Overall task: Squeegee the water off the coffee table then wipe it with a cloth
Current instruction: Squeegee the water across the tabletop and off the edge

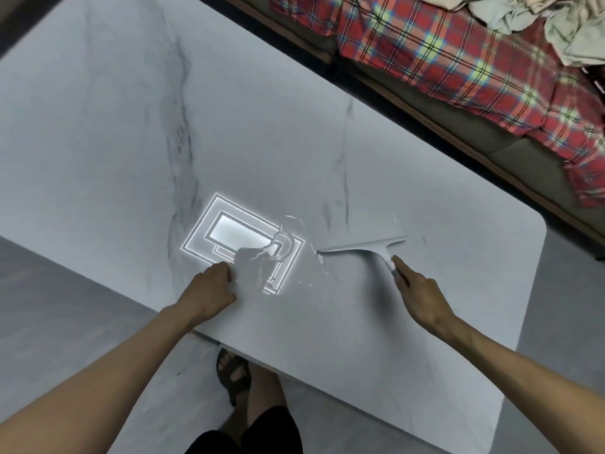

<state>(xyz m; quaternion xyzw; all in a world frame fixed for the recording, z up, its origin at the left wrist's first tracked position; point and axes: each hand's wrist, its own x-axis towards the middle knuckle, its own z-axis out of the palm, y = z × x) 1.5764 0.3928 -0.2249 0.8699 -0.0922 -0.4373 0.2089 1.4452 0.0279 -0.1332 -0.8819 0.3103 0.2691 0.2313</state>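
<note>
A pale marble-patterned coffee table (163, 126) fills most of the view. A puddle of water (281, 253) lies near its front edge, warping the reflection of a ceiling light. My right hand (419, 290) grips the handle of a white squeegee (363, 249), whose blade lies flat on the tabletop just right of the puddle. My left hand (212, 290) rests on the table left of the puddle, fingers curled under, with nothing visibly in it. No cloth for wiping is on the table.
A sofa with a red plaid blanket (458, 67) and crumpled pale fabric (540, 24) runs along the table's far right side. My sandalled foot (232, 371) and leg stand on the grey floor (65, 316) by the table's near edge.
</note>
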